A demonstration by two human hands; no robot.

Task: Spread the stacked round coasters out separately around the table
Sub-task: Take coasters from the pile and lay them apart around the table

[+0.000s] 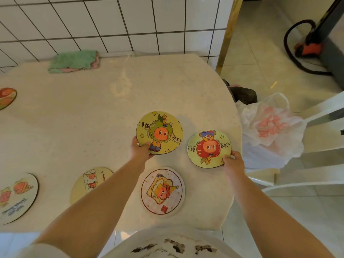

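Head view, near to far.

Bottom centre: pink-bordered coaster (161, 190) lies flat on the table (78, 127), between the two forearms. Left of it, a pale yellow coaster (87, 183) lies flat, its right part hidden by the left forearm. Lower left edge of frame: a larger coaster (16, 197) with dark lettering, cut off by the frame.

Right of centre: right hand (233, 162) pinches the near-right rim of the red-figure coaster (208, 148), fingers closed on its edge. Cannot tell whether this coaster rests on the table or is lifted.

Centre: left hand (138, 150) grips the near-left rim of the green-figure coaster (159, 132), thumb on its printed face, other fingers under it. The two held coasters are near each other but apart.

Left edge, mid-height: another coaster (6, 97), partly out of frame.

Upper left: folded green cloth (74, 61) on the table by the tiled wall (111, 19).

Right, beyond the table edge: white plastic bag (270, 131).
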